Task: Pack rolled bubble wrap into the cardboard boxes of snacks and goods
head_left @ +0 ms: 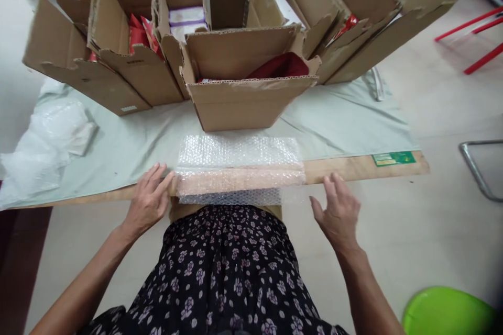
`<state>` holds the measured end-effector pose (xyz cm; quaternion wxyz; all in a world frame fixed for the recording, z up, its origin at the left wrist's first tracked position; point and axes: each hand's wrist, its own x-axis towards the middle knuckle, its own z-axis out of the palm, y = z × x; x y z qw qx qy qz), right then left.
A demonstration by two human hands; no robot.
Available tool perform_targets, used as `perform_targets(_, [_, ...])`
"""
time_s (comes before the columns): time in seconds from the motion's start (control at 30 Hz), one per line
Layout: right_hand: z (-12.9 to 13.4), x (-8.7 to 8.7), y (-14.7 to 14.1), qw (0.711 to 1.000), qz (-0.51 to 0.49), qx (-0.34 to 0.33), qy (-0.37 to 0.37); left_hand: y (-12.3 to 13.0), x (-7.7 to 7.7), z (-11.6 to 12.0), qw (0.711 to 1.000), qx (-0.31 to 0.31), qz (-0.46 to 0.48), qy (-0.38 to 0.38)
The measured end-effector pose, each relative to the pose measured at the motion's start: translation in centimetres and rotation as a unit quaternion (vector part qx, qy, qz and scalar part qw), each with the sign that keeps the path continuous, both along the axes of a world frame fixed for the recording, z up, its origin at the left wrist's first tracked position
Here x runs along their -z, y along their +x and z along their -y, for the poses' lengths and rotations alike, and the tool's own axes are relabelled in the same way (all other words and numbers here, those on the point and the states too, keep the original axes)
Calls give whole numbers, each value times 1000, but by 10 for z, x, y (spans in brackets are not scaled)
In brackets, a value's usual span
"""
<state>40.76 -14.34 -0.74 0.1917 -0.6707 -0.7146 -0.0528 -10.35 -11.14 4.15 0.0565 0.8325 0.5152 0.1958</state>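
Note:
A sheet of bubble wrap (239, 159) lies across the table's front edge, its near part hanging over. At its left end, my left hand (151, 199) rests on the wooden edge with fingers apart, the index fingertip close to the wrap. On the other side, my right hand (336, 207) is at the edge, a little right of the wrap, with thumb and fingers spread. Neither hand holds anything. Just behind the wrap stands an open cardboard box (243, 104) with something dark red inside.
More open cardboard boxes (118, 81) line the back, holding red and white packets. Crumpled bubble wrap (51, 141) lies at the left of the cloth-covered table (121, 146). A green card (393, 158) is on the right edge. A green stool (448, 314) stands at lower right.

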Motion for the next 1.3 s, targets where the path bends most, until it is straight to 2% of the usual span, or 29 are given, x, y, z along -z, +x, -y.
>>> perform_targets(0.1, [-8,7,-17,1000,-2,-19,-9,2,-4,-6,997,67,-13,-38])
perform_targets(0.17, [-16,3,-25,1000,-7,-27,3,7,-4,-13,992,109,-25,-60])
perform_targets(0.3, [-25,-22,-30,994,-60,-93,8,16,1,-26,986,143,-35,-75])
perform_targets(0.37, [-29,-35,-29,983,-132,-125,-18,18,4,-30,985,151,-13,-80])
perform_targets(0.43, [-35,-43,-29,963,-234,-128,-44,20,5,-32,985,147,35,-87])
perform_targets(0.5, [-43,-46,-31,938,-329,-92,-55,24,4,-34,984,112,103,-92])
perform_targets(0.6, [-55,-47,-37,919,-389,-1,-60,33,-3,-39,977,1,180,-114])
perform_targets(0.7, [-67,-44,-45,923,-379,49,-52,45,-11,-49,965,-109,189,-149])
perform_targets(0.8, [-78,-38,-51,942,-325,81,-33,56,-12,-64,960,-166,171,-148])
perform_targets(0.93, [-88,-30,-52,976,-195,95,-32,62,-5,-82,968,-201,102,-114])
perform_targets(1.03, [-90,-27,-50,987,-127,89,-47,62,2,-92,971,-216,43,-90])
perform_targets(1.17, [-89,-28,-43,990,-98,83,-62,65,5,-100,972,-222,10,-76])
perform_targets(1.3, [-95,-29,-34,991,-95,83,-34,68,2,-103,976,-212,6,-55])
